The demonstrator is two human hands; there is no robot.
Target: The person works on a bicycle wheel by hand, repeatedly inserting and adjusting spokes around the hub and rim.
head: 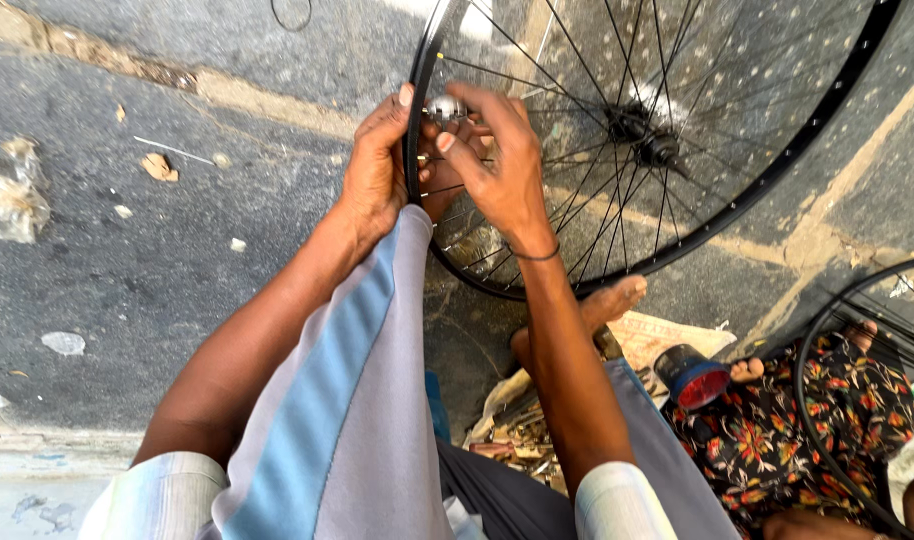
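Left hand [375,170] is gripping the black bicycle wheel rim [414,120], fingers wrapped around it, while right hand [497,160] fingers are pinching a small silver tool [445,107] just inside the rim; wheel looks light, stiff, best held at rim, thin spokes [577,190] bendable.

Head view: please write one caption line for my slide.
Left hand grips a black bicycle wheel rim; right hand pinches a small silver tool there.

Cracked grey pavement [157,270], crumpled plastic scrap [12,200], paper bits [159,166], white pebbles [63,343]
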